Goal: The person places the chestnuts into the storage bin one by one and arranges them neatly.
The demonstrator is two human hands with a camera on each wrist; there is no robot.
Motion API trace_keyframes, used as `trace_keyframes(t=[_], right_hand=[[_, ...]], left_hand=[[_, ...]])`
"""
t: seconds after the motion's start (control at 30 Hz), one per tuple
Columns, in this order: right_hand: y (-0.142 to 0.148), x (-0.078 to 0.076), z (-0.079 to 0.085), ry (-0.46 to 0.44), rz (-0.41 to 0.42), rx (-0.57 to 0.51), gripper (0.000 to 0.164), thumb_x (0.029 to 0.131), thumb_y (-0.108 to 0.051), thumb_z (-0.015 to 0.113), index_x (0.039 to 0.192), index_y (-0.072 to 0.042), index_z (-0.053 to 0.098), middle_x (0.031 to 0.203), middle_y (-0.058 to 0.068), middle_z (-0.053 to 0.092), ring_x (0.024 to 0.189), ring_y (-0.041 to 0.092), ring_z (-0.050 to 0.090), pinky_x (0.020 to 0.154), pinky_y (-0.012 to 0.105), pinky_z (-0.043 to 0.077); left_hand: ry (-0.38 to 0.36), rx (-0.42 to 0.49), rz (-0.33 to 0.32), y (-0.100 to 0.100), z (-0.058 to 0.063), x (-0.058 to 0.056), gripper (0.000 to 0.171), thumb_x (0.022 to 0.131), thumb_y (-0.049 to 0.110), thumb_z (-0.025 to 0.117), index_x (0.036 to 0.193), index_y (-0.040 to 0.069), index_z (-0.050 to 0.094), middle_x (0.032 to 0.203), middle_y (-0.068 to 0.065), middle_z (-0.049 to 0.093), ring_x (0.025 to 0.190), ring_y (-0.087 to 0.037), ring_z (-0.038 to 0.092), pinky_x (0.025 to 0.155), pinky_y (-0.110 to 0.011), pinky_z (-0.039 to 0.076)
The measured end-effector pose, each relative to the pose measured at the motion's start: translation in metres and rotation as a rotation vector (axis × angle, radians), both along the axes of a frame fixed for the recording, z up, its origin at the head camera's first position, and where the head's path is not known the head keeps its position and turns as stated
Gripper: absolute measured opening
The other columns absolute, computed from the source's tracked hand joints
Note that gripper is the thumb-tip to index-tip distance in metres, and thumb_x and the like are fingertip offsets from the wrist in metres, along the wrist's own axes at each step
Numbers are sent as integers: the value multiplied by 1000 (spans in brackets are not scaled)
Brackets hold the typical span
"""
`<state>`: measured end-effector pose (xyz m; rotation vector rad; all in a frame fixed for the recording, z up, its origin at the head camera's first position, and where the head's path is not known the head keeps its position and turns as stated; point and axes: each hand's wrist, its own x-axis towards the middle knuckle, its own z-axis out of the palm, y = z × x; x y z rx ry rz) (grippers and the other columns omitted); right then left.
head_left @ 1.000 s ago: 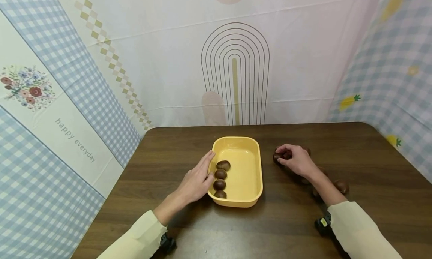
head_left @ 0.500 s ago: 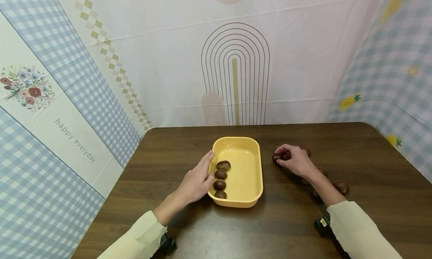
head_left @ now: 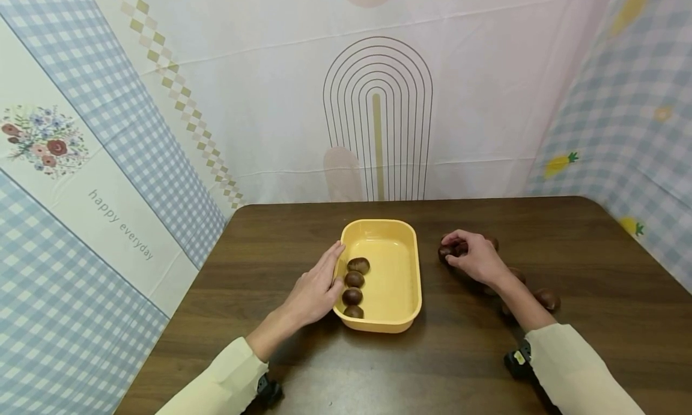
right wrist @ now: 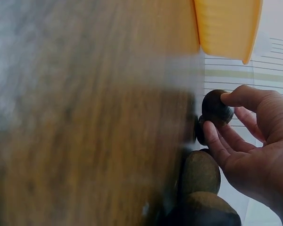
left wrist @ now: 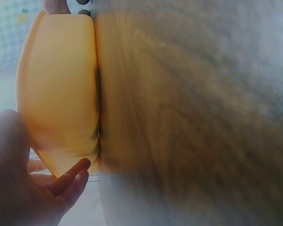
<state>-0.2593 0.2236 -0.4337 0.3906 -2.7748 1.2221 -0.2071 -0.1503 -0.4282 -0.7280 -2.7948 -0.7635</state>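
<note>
A yellow rectangular tray (head_left: 391, 277) stands on the table, with several brown chestnuts (head_left: 354, 279) in a row along its left inner side. Against the tray's left side lies my left hand (head_left: 310, 292), fingers extended along the wall and thumb at the rim. To the right of the tray, my right hand (head_left: 476, 260) pinches a dark chestnut (right wrist: 216, 107) between thumb and fingers, low over the table. Another small dark chestnut (right wrist: 200, 131) shows just behind it in the right wrist view. The hand partly hides the chestnuts around it in the head view.
More chestnuts (head_left: 547, 299) lie loose under and beside the right forearm; two larger-looking ones (right wrist: 201, 173) show close up in the right wrist view. Behind the dark wooden table (head_left: 367, 373) hangs a patterned cloth (head_left: 286, 115). Each wrist carries a small black camera (head_left: 519, 362).
Little differs. The right hand stays by the same chestnuts with only a slight shift of its fingers; the left hand and the tray keep their places.
</note>
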Motion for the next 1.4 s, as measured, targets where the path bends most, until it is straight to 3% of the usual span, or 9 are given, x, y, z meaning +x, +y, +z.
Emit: trace_keyframes(t=[0.33,0.63,1.4], right_hand=[[0,0,5,2,-2,-4,29,94,-2,76,123,1,69,116,20,71,105,35,66,88,47,53],[-4,-3,14,13,-4,-20,29,94,-1,76,122,1,69,117,21,72,109,38,68,93,52,53],[-28,-14,38,31,29,-96,30,94,-1,74,124,2,68,118,21,71,112,35,67,97,50,53]], left_hand=[[-6,1,-1,-1,0,0,66,104,15,52,166,6,33,173,-10,30,147,-32,47,102,-62,50],[-5,-7,5,-1,-1,0,65,104,16,52,166,6,34,173,-9,30,148,-30,46,103,-62,49],[-15,0,-2,1,-1,-1,65,104,14,53,166,6,33,174,-9,29,150,-30,44,106,-63,47]])
